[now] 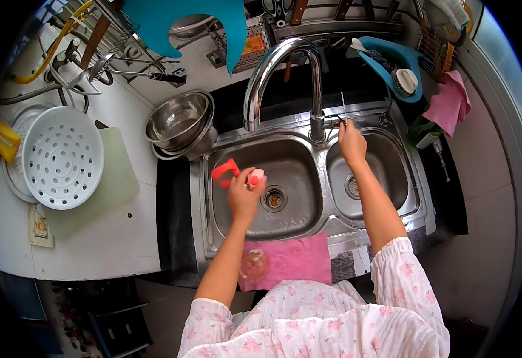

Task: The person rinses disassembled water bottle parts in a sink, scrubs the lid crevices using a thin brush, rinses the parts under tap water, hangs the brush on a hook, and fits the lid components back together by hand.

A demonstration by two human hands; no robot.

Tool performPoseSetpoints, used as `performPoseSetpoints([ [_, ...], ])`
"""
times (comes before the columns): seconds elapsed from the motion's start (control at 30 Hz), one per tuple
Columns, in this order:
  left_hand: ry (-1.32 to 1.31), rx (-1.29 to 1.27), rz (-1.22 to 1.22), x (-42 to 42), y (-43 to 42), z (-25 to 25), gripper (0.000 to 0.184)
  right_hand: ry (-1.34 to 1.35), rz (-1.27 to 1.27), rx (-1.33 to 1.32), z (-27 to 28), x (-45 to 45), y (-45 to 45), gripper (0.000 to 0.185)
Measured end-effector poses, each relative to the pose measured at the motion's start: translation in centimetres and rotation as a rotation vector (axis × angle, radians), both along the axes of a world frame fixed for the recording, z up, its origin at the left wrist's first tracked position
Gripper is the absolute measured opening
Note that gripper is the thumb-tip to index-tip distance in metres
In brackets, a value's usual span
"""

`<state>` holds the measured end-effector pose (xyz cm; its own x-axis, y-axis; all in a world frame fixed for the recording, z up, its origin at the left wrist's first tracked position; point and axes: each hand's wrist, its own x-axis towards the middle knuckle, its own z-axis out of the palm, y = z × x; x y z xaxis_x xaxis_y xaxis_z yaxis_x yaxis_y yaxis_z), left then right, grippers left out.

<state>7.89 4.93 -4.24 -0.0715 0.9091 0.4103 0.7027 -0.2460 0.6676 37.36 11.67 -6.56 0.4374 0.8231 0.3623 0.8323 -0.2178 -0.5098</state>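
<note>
Over the large left basin [297,209], my left hand [246,194] is closed round a red peeler-like tool [226,170] with a pinkish-red handle end. My right hand [351,142] is closed at the lever [334,122] on the right side of the chrome faucet [316,89], above the small right basin [392,173]. The spout hangs over the left basin, and no water stream is visible from it. Something orange-brown [274,201] lies in the left drain. On the front edge, a clear glass [254,264] rests on a pink cloth [300,259].
Steel bowls [180,119] are stacked left of the sink. Farther left, a white colander [63,158] overlaps a pale green board [121,167]. A blue caddy [392,51] with brushes and another pink cloth [450,104] are at the back right. A teal item [195,12] hangs overhead.
</note>
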Motion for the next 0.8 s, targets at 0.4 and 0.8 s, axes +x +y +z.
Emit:
performPoseSetpoints([
  [0.4, -1.257, -0.708, -0.166, 0.3, -0.2, 2.5, 0.034, 0.263, 0.226, 0.126, -1.6, 2.0, 0.9, 0.021],
  [0.8, -1.219, -0.68, -0.093, 0.5, 0.7, 1.6, 0.035, 0.579, 0.325, 0.089, -2.4, 3.8, 1.6, 0.021],
])
